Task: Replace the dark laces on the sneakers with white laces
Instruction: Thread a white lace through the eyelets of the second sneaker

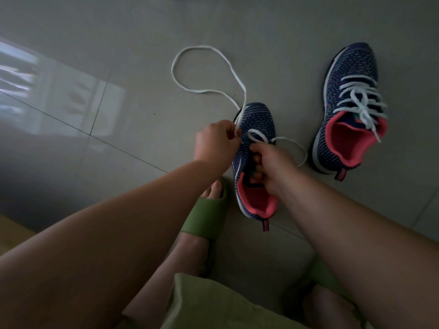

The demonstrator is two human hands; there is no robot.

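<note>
A navy knit sneaker [257, 119] with a pink lining stands on the floor in front of me. A long white lace [180, 84] runs from it in a big loop over the tiles. My left hand [215, 143] pinches that lace beside the sneaker's left side. My right hand [268, 162] grips the sneaker at its tongue and eyelets, fingers curled inside the opening. A shorter part of the same lace curves out to the right of that hand. The second sneaker [349, 108] stands to the right, laced in white and tied in a bow.
My feet wear green slides [209, 214] close behind the near sneaker. Green cloth [213, 305] covers my lap at the bottom. The floor is grey tile [118, 162], with a bright window reflection at the left.
</note>
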